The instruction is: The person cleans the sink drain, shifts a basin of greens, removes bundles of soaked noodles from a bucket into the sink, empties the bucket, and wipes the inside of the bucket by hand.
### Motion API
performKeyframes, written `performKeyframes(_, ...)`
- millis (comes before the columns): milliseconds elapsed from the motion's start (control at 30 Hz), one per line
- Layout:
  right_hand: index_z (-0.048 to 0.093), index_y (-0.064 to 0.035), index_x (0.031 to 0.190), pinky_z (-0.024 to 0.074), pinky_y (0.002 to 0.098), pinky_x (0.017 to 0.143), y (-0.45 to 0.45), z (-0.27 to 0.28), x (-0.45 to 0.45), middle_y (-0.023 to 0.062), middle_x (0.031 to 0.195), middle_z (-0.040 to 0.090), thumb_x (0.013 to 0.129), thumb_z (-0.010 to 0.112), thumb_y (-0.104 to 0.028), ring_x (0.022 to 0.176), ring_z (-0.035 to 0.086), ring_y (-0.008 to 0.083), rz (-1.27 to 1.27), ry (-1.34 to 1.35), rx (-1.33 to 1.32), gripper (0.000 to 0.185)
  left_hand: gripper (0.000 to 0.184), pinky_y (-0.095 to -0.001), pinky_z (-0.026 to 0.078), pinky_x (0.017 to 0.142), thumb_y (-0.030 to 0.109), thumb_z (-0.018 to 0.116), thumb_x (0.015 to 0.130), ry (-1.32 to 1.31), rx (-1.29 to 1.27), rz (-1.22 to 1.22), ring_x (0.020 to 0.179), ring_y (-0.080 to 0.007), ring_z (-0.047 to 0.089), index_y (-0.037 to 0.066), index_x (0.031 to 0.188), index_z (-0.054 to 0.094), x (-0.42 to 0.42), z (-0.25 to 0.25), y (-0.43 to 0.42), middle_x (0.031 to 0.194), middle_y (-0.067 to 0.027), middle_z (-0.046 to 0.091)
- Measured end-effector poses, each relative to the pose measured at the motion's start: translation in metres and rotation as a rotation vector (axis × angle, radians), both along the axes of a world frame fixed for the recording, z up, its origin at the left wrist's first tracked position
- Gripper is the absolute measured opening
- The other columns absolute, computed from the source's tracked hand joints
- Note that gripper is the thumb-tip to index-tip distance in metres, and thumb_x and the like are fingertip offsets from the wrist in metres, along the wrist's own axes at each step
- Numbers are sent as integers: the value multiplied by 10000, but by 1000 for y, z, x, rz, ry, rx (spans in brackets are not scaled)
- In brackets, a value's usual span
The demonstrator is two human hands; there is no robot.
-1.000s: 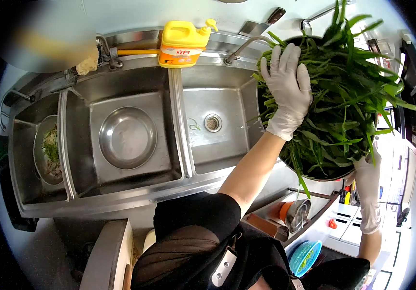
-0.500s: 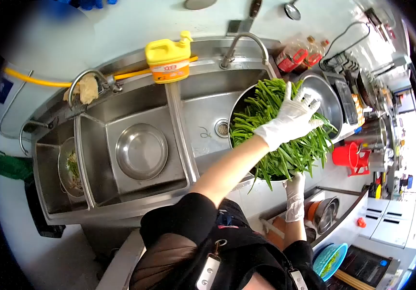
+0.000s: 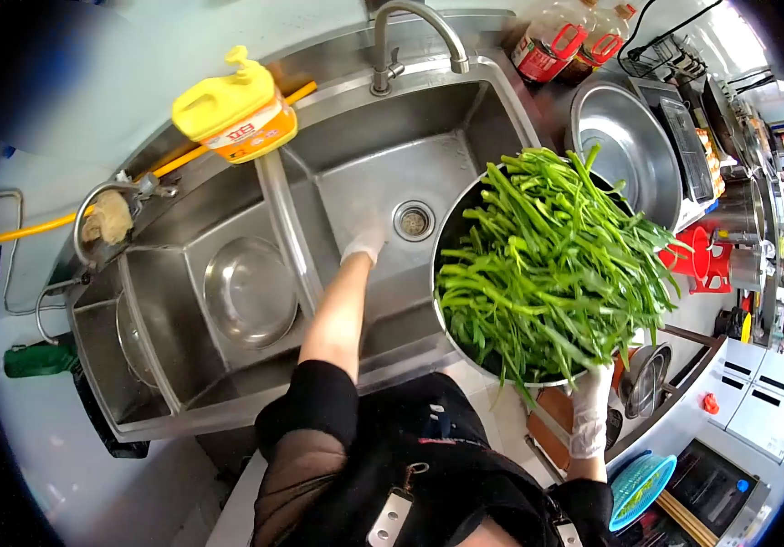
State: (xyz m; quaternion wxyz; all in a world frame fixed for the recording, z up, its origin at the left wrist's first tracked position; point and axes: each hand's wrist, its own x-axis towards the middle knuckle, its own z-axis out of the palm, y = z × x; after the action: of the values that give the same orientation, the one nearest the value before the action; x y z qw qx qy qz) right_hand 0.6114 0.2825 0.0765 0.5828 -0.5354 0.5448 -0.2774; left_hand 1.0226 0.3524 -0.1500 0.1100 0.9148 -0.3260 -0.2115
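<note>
My left hand (image 3: 367,244), in a white glove, reaches down to the floor of the right-hand sink basin (image 3: 346,187), just left of the round drain (image 3: 414,221). Motion smears its fingers, so whether it holds anything is unclear. A large round metal pot (image 3: 440,305) rests at the right end of the sink, heaped with long green leafy vegetables (image 3: 538,264) that spill over its rim. My gloved right hand (image 3: 591,392) grips the pot's near rim, its fingers partly hidden under the leaves.
A yellow detergent jug (image 3: 237,109) stands on the back ledge, left of the curved faucet (image 3: 419,14). A shallow metal bowl (image 3: 251,292) lies in the middle sink. Behind the greens sits another metal bowl (image 3: 633,150); bottles (image 3: 551,46) stand nearby. A blue basket (image 3: 642,488) is lower right.
My left hand has left the greens and moved left and down into the sink, where thin green scraps lay. My right hand stays at the pot's rim. The view has shifted closer.
</note>
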Motion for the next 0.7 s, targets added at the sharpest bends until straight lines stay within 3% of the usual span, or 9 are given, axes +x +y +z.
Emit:
performKeyframes(100, 573, -8, 1032, 489, 310, 756, -8, -30, -38, 90, 1029, 595, 809, 544, -148, 848, 587, 173, 101, 139, -80, 265, 239, -416, 479, 754, 15, 467, 758, -42, 124, 41, 869, -338, 602, 49, 900, 656, -20, -126, 7, 936, -178, 623)
performKeyframes(167, 554, -19, 1077, 478, 312, 776, -5, -22, -24, 76, 1015, 602, 790, 599, -159, 850, 586, 176, -184, -64, 104, 323, 202, -401, 487, 718, 21, 489, 731, -204, 47, -173, 826, -310, 612, 50, 836, 659, -28, -144, 4, 876, -160, 630)
performKeyframes(233, 524, -25, 1092, 477, 317, 768, -9, -14, -17, 71, 1008, 587, 762, 642, -154, 878, 572, 176, -14, 76, 1, 373, 161, -393, 496, 667, 39, 513, 695, -357, 11, -309, 744, -289, 617, 73, 744, 662, -36, -158, 5, 785, -138, 629)
performKeyframes(433, 514, -46, 1038, 474, 262, 457, -8, -19, 4, 67, 819, 602, 791, 588, -123, 604, 587, 139, -332, -92, 216, 269, 160, -381, 481, 653, 114, 485, 784, -418, 327, -43, 752, -245, 610, 95, 820, 640, -38, -161, 1, 851, -75, 625)
performKeyframes(467, 534, -32, 1010, 441, 242, 404, -10, -18, 2, 72, 797, 604, 791, 547, -95, 556, 568, 124, -242, -80, 239, 228, 151, -367, 480, 647, 100, 497, 785, -336, 202, 56, 741, -229, 607, 80, 834, 639, -37, -142, -2, 836, -76, 625)
performKeyframes(567, 551, -36, 1023, 467, 278, 681, -14, -30, -15, 47, 943, 590, 770, 569, -127, 807, 560, 140, -52, 47, 345, 270, 129, -317, 473, 631, 59, 536, 786, -62, -316, 358, 707, -182, 590, 35, 869, 632, -25, -55, -7, 796, -75, 621)
performKeyframes(633, 541, -54, 1022, 462, 287, 657, -9, -62, -27, 49, 906, 584, 765, 572, -130, 813, 553, 131, 82, 42, 52, 270, 121, -276, 461, 625, 34, 566, 784, 190, -856, 553, 687, -147, 569, 3, 886, 623, -14, 20, -11, 777, -67, 612)
performKeyframes(667, 534, -59, 1031, 452, 284, 615, -11, -57, -19, 51, 886, 584, 778, 564, -135, 776, 554, 128, -4, -59, 206, 266, 122, -232, 437, 612, 9, 597, 773, 575, -1036, 700, 670, -102, 531, 5, 894, 617, -15, 81, -8, 779, -27, 591)
performKeyframes(700, 527, -65, 1040, 442, 281, 574, -13, -51, -10, 53, 867, 584, 791, 555, -141, 739, 555, 125, -107, -156, 353, 262, 118, -218, 431, 605, 27, 586, 789, 576, -996, 661, 668, -92, 533, 5, 902, 612, -28, 154, -7, 783, -19, 589)
